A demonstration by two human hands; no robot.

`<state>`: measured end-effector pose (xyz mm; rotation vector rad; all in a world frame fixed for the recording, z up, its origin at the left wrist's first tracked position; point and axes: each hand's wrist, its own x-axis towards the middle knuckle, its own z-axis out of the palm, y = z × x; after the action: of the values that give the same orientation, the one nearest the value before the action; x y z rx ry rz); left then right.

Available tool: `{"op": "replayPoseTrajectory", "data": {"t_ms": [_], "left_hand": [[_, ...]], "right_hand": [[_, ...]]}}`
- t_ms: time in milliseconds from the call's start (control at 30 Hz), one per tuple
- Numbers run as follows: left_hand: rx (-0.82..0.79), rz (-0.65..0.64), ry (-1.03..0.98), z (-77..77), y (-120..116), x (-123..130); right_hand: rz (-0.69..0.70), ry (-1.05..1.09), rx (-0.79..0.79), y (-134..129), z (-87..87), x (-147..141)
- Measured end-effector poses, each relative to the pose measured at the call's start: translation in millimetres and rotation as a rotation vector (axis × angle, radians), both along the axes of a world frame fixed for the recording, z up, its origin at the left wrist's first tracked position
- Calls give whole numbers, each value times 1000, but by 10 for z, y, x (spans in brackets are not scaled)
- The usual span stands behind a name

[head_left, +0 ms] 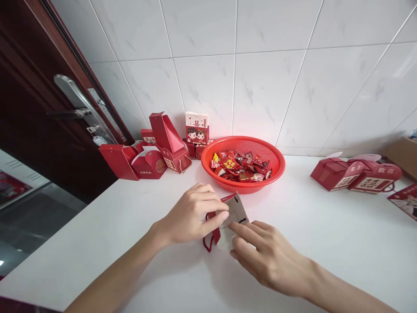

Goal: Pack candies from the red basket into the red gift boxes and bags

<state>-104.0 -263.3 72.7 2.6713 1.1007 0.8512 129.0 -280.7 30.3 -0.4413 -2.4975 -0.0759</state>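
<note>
Head view takes in, at its largest, a grey-veined white tiled wall (202, 26), then the smooth white tabletop (325, 261) set against it and a dark red-brown door (32, 87) at our left. Next comes a round red plastic basket (267, 152) with perforated sides, holding small shiny wrapped sweets (244, 167); a cluster of red printed card boxes (148, 165) stands left of it, and two red handled card boxes (356, 169) stand well off to the right. On our side of the basket, our left hand (193, 213) and right hand (260, 248) flank a small open red card box (239, 208) with a pale grey inside. Our left thumb and forefinger come together over its left side, and our right forefinger reaches to the opening; whether either hand pinches the card, we cannot tell. Smallest is a dark red cord loop (208, 249) at the box's left. We judge the box light, stiff in its panels yet easily creased at the flaps, best held low by its side walls. The tabletop's left edge slants beyond our left forearm, the basket's rim bounds us ahead, and the easiest room for moving seems rightward.
</note>
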Motion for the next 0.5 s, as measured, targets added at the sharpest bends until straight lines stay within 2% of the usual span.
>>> {"op": "replayPoseTrajectory", "data": {"t_ms": [133, 333, 400, 500], "left_hand": [[-78, 120, 67, 22, 89, 0], [-354, 146, 110, 89, 203, -75], [-444, 156, 122, 93, 225, -110], [-549, 171, 138, 80, 243, -173]], "right_hand": [[-56, 88, -159, -7, -16, -24], [-288, 206, -442, 91, -8, 5], [-375, 171, -540, 125, 39, 40], [-541, -34, -667, 163, 136, 93]]}}
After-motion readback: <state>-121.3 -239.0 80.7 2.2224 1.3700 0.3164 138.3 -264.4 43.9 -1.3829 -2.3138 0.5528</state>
